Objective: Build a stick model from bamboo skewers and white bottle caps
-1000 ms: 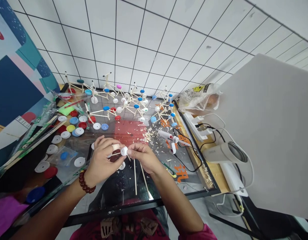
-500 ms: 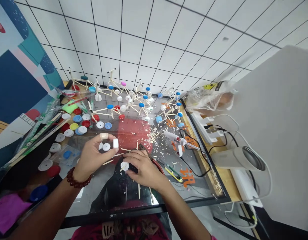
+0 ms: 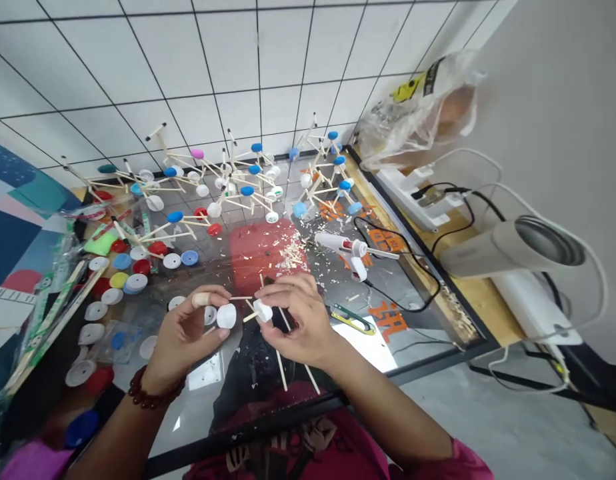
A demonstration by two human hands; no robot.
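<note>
My left hand (image 3: 181, 333), with a bandaged thumb or finger and a beaded bracelet, pinches a white bottle cap (image 3: 227, 316). My right hand (image 3: 303, 320) is closed on another white bottle cap (image 3: 263, 310), from which a short wooden stick (image 3: 251, 317) juts to the left. The two caps are held close together but apart over the glass tabletop. Another thin stick (image 3: 241, 298) shows between the hands; what it is joined to I cannot tell. Loose wooden sticks (image 3: 281, 370) lie below my right hand.
Stick-and-cap models (image 3: 248, 191) stand along the tiled wall. Loose coloured caps (image 3: 119, 279) lie at left. A glue gun (image 3: 355, 250) with a cord and a utility knife (image 3: 355, 321) lie at right. Wood scraps (image 3: 293, 253) litter the middle. A power strip (image 3: 418, 200) sits beyond the table frame.
My right hand has lifted its cap and brought it up beside the left hand's cap. Both caps have turned. The camera view has shifted.
</note>
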